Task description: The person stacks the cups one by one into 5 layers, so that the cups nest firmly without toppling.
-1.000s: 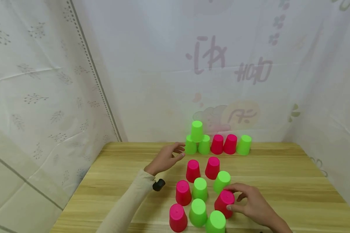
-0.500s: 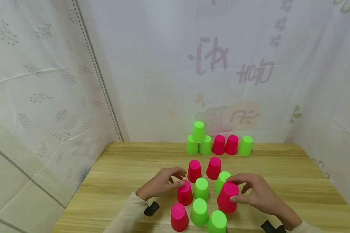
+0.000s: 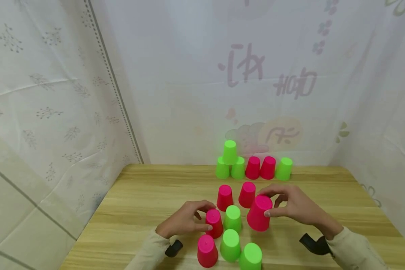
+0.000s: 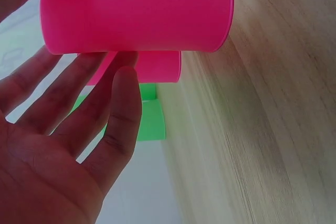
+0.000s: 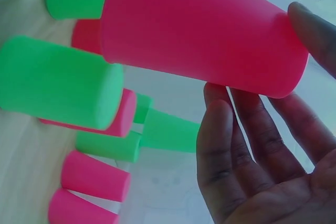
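My right hand [image 3: 297, 206] grips an upside-down pink cup [image 3: 259, 215] near its top, raised off the table; the right wrist view shows thumb and fingers on opposite sides of this cup [image 5: 199, 30]. It hides the green cup behind it in the head view. My left hand [image 3: 185, 219] holds another upside-down pink cup [image 3: 215, 225] between thumb and fingers; this cup [image 4: 136, 11] fills the top of the left wrist view. Close by stand green cups [image 3: 233, 219], [image 3: 230, 245] and a pink cup [image 3: 207, 252].
Two pink cups, one left [image 3: 225, 198] and one right [image 3: 247, 195], stand farther back. Along the rear edge runs a row of green and pink cups, with one green cup [image 3: 230, 153] stacked on two others. Another green cup [image 3: 251, 258] stands at the front. A printed curtain [image 3: 189, 93] hangs behind the wooden table [image 3: 148, 195].
My left hand has come from the back row toward the front and closed round a pink cup. My right hand has lifted its pink cup and carried it away from me, before the green one.
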{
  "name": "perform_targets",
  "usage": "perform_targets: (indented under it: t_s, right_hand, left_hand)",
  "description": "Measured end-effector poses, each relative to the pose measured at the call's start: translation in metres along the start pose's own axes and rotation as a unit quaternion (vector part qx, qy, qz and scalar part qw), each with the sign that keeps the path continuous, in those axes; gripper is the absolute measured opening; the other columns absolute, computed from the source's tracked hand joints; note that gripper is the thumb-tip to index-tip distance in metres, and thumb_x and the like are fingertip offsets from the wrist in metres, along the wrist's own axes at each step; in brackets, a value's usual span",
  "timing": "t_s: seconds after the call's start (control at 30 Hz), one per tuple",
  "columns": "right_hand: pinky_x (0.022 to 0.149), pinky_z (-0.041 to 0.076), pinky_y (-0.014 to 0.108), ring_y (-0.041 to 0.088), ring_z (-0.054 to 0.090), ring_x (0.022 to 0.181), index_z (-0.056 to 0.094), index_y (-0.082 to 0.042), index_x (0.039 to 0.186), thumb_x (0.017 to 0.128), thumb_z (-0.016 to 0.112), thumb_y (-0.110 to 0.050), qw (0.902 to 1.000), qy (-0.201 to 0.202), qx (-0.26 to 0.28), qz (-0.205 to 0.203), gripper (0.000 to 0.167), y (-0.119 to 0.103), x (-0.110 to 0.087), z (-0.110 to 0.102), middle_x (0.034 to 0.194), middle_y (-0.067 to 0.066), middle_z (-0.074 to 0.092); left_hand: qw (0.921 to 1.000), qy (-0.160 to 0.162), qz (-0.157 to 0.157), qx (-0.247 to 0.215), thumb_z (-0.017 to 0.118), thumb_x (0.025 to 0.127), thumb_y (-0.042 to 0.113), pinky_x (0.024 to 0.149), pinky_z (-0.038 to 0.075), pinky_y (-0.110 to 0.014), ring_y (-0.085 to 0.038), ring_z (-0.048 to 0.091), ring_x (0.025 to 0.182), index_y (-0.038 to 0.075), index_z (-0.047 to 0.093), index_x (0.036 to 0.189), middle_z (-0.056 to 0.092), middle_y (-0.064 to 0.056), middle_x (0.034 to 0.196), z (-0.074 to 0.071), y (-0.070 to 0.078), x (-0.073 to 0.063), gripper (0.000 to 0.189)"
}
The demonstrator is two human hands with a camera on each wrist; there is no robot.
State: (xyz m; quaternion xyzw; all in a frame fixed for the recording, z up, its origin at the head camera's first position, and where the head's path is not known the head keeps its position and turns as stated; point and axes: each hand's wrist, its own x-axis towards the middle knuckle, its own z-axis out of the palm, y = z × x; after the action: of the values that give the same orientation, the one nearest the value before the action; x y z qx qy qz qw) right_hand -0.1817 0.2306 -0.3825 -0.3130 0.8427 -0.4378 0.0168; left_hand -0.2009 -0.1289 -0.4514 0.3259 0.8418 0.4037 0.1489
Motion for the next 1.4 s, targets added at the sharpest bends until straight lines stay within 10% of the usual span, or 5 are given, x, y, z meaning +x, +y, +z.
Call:
perform_targets:
  t_s: [1.4]
  right_hand:
    - [0.09,0.057,0.04,0.032,0.063,0.112,0.064,-0.009,0.128,0.083,0.081,-0.023,0.9856,0.04,-0.014,0.164,0.05,0.055,0.123,-0.054,0.125,0.016,0.068]
  left_hand:
    - [0.9998,0.011,0.006,-0.016,0.077,0.089,0.027,0.084,0.057,-0.026,-0.005,0.065,0.109,0.017,0.064,0.127,0.072,0.006,0.119,0.004,-0.002,0.002,0.041]
